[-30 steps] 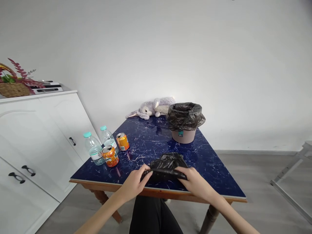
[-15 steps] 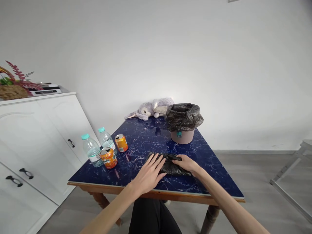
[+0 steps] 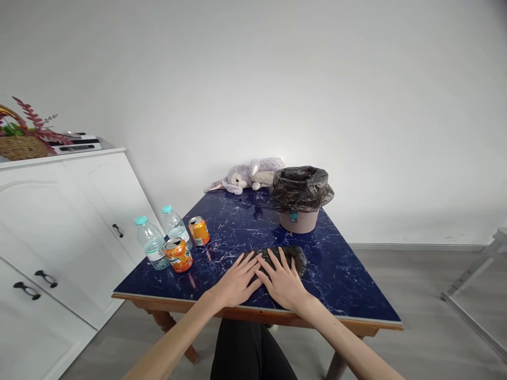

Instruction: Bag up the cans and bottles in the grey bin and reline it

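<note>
Your left hand and your right hand lie flat with spread fingers, grasping nothing, on the black plastic bag near the middle of the near table edge, so most of it is hidden. At far right, the inside of the lined bin is hard to see; at left, the near can covers the lower part of the far bottle.

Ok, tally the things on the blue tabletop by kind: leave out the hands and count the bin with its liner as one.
Plastic bottles: 2
Orange drink cans: 2
Plush toy: 1
Lined bin: 1
Black plastic bag: 1
Total: 7
</note>
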Motion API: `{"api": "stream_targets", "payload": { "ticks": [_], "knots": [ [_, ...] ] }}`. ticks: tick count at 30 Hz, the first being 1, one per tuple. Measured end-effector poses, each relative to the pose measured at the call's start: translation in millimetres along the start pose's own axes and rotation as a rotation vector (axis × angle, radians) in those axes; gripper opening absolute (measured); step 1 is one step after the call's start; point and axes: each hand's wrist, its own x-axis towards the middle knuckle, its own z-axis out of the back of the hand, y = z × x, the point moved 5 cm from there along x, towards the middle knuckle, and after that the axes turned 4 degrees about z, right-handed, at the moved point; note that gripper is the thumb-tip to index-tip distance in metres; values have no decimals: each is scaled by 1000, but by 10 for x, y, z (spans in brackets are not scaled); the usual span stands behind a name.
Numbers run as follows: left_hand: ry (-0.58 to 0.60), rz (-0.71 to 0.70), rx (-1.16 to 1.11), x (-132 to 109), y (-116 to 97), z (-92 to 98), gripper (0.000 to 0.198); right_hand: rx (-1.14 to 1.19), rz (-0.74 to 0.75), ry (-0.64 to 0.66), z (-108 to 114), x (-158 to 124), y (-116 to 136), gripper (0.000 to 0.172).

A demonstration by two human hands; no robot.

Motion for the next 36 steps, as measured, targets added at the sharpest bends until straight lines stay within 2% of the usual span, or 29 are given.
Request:
{"api": "stream_targets", "payload": {
  "ticks": [3,7,11,14,21,23,25,28,31,33,36],
  "knots": [
    [19,4,-22,-80,106,24,67,9,43,33,-53,12,-91,58],
    [31,38,-60,-234,224,117,62,1,35,18,-73,6,-93,59],
    [-13,121,-82,-443,382,224,57,-13,1,-9,-98,-2,-196,56],
    [-43,189,-90,-575,498,259,56,-20,-43,-31,-70,-57,-459,56],
    [-86,215,-127,-644,514,259,52,-98,-173,-34,119,-327,-1430,57],
    [-97,246,-139,-649,512,255,51,-104,-186,-39,165,-388,-1593,56],
    [-124,278,-146,-673,533,254,51,-108,-156,-89,239,-422,-1619,57],
    [-199,319,-150,-746,619,265,50,-113,-21,-279,508,-409,-1417,55],
    [-243,365,-144,-838,742,272,50,-72,78,-496,993,-287,-1125,45],
    [-255,400,-143,-888,815,272,50,-48,109,-564,1362,-99,-979,44],
    [-249,446,-162,-927,870,258,49,-47,74,-621,1854,307,-928,54]
  ]
}}
